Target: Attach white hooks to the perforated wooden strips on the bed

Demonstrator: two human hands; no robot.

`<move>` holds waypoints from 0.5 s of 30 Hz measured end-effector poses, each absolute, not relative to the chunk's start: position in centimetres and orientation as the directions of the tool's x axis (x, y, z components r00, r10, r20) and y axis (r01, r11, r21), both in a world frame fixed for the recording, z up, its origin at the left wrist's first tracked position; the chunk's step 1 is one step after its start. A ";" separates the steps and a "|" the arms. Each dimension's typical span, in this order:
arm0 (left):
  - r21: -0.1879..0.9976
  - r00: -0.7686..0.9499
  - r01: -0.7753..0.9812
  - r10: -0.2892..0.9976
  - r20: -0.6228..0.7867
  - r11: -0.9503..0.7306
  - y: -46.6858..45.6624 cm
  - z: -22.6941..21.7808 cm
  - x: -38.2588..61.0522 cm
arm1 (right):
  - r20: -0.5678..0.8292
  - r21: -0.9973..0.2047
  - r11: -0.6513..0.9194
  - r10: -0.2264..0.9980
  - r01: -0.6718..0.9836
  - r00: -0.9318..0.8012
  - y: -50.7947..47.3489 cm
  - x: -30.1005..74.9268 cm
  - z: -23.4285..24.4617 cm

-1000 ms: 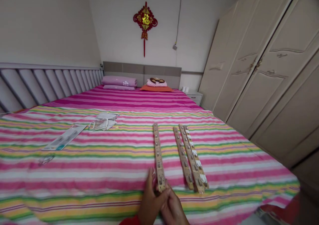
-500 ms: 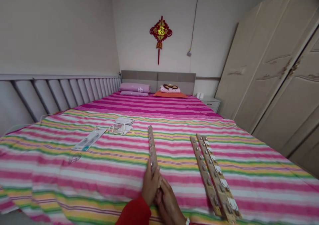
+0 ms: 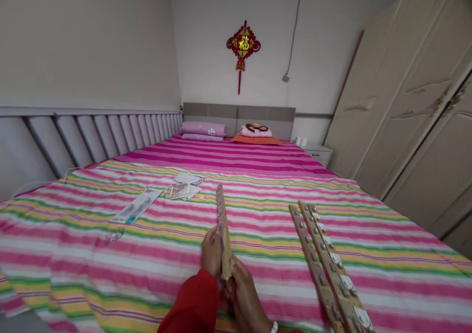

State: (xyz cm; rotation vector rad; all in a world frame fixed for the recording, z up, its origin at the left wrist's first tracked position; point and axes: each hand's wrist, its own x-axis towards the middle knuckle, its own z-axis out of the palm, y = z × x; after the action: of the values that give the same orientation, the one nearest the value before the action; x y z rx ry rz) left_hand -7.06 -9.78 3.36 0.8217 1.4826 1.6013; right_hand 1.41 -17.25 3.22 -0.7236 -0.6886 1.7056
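Note:
A narrow wooden hook strip with small metal hooks along it points away from me over the bed, its near end in my hands. My left hand, below a red sleeve, is closed on the strip's left side, with fingertips by a hook. My right hand grips the near end from the right and below; some of its fingers are hidden. Off to the right lie more hook strips: one wooden strip with metal hooks, and beside it others bearing white round pieces.
A striped sheet covers the bed's near part. On it at the left are a flat package, a small wire-like bundle and clear plastic packaging. Railings run along the left; a wardrobe stands at the right.
The hook strip has turned onto its edge, showing its bare side. My left hand has shifted left and up along it. The whole view has swung slightly left.

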 end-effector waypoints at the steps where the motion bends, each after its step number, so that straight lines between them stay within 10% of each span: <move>1: 0.995 -0.514 -0.101 0.857 -0.036 -0.019 -9.2 3.3 -7.4 | -0.117 -0.765 -0.225 0.970 -0.604 -0.212 -17.3 1.3 3.3; 9: 0.999 -0.541 -0.005 0.841 0.028 -0.037 -4.7 3.0 -11.2 | -0.172 -0.741 -0.264 0.963 -0.618 -0.206 -17.8 1.8 2.3; 15: 0.915 -0.501 0.404 0.833 0.233 -0.013 -4.7 3.9 -11.3 | -0.187 -0.748 -0.295 0.953 -0.594 -0.238 -18.0 2.0 -0.4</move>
State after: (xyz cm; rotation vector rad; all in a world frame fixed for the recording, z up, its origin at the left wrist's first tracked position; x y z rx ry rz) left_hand -11.33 -4.69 3.86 1.2845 1.8880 1.5233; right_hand 1.97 -18.04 -0.38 -0.7757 -0.6622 1.7618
